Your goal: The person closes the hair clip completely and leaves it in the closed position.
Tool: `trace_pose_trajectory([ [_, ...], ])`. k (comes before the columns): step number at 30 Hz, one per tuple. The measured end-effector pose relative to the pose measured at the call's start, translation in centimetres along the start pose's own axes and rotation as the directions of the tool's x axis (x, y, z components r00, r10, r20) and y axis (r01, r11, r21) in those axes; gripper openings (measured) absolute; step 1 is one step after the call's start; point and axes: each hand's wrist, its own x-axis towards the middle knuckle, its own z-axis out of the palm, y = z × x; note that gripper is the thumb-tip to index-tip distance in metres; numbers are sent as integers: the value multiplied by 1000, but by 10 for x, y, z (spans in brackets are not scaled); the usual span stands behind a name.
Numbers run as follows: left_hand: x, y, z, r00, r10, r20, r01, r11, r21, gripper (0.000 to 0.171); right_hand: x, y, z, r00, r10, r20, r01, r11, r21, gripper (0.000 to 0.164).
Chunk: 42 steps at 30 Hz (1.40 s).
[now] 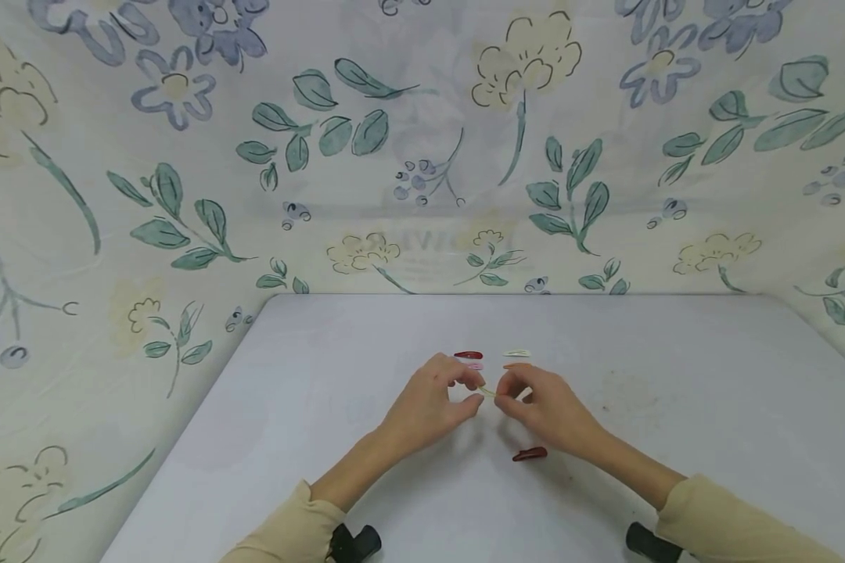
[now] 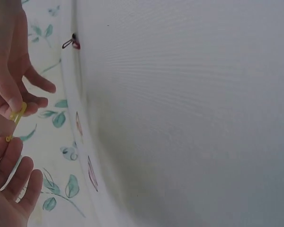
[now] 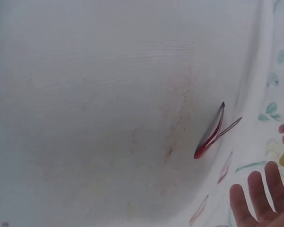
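A small yellow snap hair clip (image 1: 489, 392) is stretched between both hands above the white table. My left hand (image 1: 429, 403) pinches one end of the yellow hair clip (image 2: 17, 116) between thumb and finger. The other end is pinched by my right hand (image 1: 552, 408), its remaining fingers spread in the right wrist view. Below the right hand lies a dark red hair clip (image 1: 530, 453), its two parts sprung apart in the right wrist view. Beyond the hands are a red clip (image 1: 469, 355), a pink clip (image 1: 474, 365), a whitish clip (image 1: 517, 353) and a partly covered orange clip (image 1: 512, 366).
The white table (image 1: 310, 367) ends at a floral cloth (image 1: 422, 195) hanging behind it and along the sides. Faint brownish specks (image 1: 627, 399) mark the tabletop on the right. Black devices (image 1: 355, 543) show at both cuffs.
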Motion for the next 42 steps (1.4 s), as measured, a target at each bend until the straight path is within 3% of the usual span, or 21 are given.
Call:
trace_pose_trajectory([
  [5, 6, 0, 1, 997, 16, -76, -15, 1000, 13, 11, 4, 1, -2, 999, -5, -44, 6, 1000, 31, 10],
  [19, 27, -4, 0, 981, 2, -195, -4, 1000, -7, 6, 27, 1, -7, 982, 19, -187, 3, 993, 115, 9],
  [31, 50, -2, 13, 934, -41, -354, -13, 989, -149, 4, 41, 1, -13, 939, 179, -295, -90, 952, 292, 17],
  [37, 58, -3, 23, 917, -82, -391, 5, 981, -193, 4, 43, 3, -13, 912, 242, -331, -128, 934, 332, 19],
  [42, 58, -2, 29, 904, -122, -410, 31, 975, -220, 5, 43, 5, -9, 895, 243, -374, -105, 930, 353, 18],
])
